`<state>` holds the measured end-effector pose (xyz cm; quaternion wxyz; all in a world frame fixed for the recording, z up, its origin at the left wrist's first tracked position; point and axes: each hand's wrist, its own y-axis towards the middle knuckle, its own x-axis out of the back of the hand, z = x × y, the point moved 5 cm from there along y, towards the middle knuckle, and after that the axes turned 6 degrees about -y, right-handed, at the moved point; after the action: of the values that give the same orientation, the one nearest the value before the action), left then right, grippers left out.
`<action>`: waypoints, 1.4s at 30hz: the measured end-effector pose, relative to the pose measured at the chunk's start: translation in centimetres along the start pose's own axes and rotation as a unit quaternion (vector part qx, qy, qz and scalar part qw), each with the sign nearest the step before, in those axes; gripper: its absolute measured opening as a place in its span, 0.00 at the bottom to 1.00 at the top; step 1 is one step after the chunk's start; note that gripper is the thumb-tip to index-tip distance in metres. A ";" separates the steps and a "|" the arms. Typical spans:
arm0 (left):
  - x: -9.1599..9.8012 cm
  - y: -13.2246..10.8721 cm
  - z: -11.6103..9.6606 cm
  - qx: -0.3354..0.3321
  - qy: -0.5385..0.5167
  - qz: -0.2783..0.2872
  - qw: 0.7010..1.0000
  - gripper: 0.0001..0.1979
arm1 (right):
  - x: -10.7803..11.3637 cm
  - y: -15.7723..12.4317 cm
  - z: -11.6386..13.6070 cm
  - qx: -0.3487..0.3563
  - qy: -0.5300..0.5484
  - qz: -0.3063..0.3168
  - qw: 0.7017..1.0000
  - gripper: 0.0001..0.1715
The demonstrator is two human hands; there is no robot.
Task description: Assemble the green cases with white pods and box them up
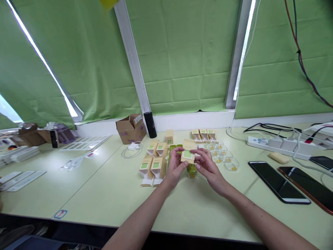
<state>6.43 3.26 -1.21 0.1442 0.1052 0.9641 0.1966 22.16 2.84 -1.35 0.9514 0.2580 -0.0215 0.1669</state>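
Observation:
My left hand [175, 168] and my right hand [208, 166] hold a small tan cardboard box [187, 146] with a green panel between their fingertips, its panel side facing me. Just below the box, on the table, stands a small clear container [191, 171] with a green item inside, partly hidden by the box. To the left of my left hand are several similar tan boxes [151, 166], some with white flaps open toward me. Behind my left hand, more green items [172, 147] show in part. Several clear containers with yellow bits [221, 152] sit right of my right hand.
Three more tan boxes [204, 136] and a single one [169, 136] stand farther back. Beyond are an open brown carton [130, 129], a black bottle [150, 125] and a white charger with cable [134, 146]. Phones [278, 182] and a power strip [281, 146] lie at right.

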 end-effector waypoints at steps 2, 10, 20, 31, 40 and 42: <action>0.0 0.0 -0.1 -0.005 0.006 0.001 1.000 0.28 | -0.1 0.0 -0.1 0.001 -0.001 0.001 1.000 0.25; 0.0 -0.1 0.1 -0.040 0.068 -0.001 0.997 0.25 | 0.0 -0.1 -0.2 -0.005 -0.018 -0.011 1.000 0.24; -0.2 -0.2 -0.1 -0.053 0.107 -0.008 0.993 0.28 | 0.0 -0.1 0.1 -0.007 -0.041 -0.024 0.999 0.22; -0.2 -0.2 0.1 -0.057 0.102 -0.009 0.993 0.26 | 0.1 -0.1 0.0 -0.008 -0.049 -0.028 0.998 0.21; -0.1 -0.2 0.0 -0.087 0.114 -0.009 0.990 0.23 | 0.1 0.0 -0.5 0.007 -0.062 -0.029 0.998 0.19; -0.1 -0.2 0.0 -0.096 0.116 -0.008 0.989 0.22 | 0.2 0.0 -0.5 0.009 -0.066 -0.030 0.997 0.18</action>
<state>6.52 3.02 -1.27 0.0428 0.0596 0.9517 0.2980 22.28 3.14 -1.78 0.9502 0.2775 -0.0750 0.1207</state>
